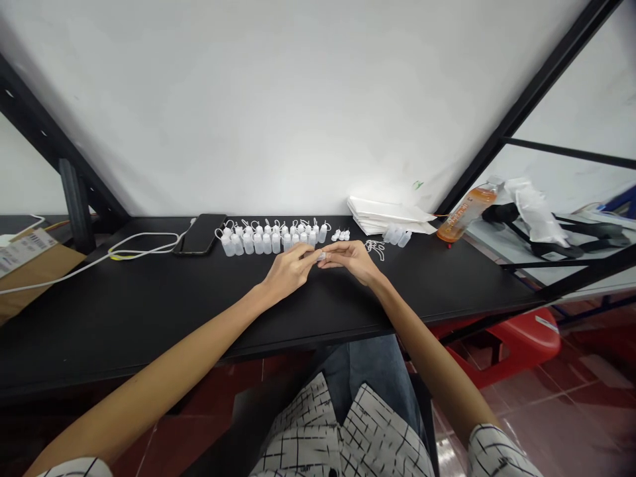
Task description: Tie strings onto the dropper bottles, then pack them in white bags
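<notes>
My left hand (pixel 292 270) and my right hand (pixel 355 260) meet above the black table, fingers closed in a pinch. Between their fingertips is a small whitish plastic piece (pixel 322 256), mostly covered, so its exact kind is unclear. Behind my left hand stand rows of small translucent squeeze bottles (pixel 258 242) with white caps and looped straps. A few small white caps (pixel 340 234) lie just beyond my right hand. To its right are loose white strap loops (pixel 376 248) and several uncapped translucent bottles (pixel 396 236) lying on their sides.
The black table (pixel 199 298) meets a white wall. A black phone (pixel 201 234) with a white cable (pixel 144 244) lies left, near a cardboard box (pixel 34 271). White sheets or bags (pixel 387 213) and an orange drink bottle (pixel 467 211) are right. A red stool (pixel 521 344) stands below.
</notes>
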`<state>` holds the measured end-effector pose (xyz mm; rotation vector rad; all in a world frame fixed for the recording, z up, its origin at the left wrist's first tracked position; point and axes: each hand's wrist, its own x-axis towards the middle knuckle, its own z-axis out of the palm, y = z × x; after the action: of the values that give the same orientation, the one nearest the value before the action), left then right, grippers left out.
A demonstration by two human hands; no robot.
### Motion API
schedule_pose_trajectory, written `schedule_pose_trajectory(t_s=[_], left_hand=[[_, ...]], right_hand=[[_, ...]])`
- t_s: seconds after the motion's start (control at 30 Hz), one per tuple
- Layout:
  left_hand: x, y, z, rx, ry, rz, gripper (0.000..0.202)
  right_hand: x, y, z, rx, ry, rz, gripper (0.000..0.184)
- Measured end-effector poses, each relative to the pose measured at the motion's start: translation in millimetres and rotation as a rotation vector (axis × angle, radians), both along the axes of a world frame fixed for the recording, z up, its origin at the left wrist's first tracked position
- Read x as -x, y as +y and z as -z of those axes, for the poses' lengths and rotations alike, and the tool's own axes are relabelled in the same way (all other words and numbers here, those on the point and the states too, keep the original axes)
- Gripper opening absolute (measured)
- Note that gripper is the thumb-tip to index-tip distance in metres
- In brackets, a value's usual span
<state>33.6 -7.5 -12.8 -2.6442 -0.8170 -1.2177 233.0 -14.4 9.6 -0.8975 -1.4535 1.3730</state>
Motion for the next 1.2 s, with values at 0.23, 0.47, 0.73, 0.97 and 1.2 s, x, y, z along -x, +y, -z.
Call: schedule_pose_trajectory(t_s=[0.23,0.47,0.73,0.97,1.2], left_hand=[[-4.4,-1.2,-1.8,0.059,-0.019,-0.053,0.026],[-2.5,-0.7,-7.9,0.356,0.019,-0.066,0.021],[-1.8,-5.2,-15.7,0.940,-0.297,0.105,0.037],[-3.2,-2.9,-13.8,1.054,-0.337,0.217,0.025],[-2.3,-1.5,-12.6,1.027,-0.227,0.225,0.014]], right_hand=[[-3.4,3.3,1.1,-0.041,-0.020,0.001,0.039],[-1.8,3.9,-0.3,-0.100,-0.171,0.049,0.041],[-35.6,19.5,1.7,-0.399,-0.412,0.692,0.036],[-43.3,39.1,8.8,-0.403,-1.030,0.852,0.025],[-37.3,56.5,12.9,-0.389,-1.208,0.774,0.026]])
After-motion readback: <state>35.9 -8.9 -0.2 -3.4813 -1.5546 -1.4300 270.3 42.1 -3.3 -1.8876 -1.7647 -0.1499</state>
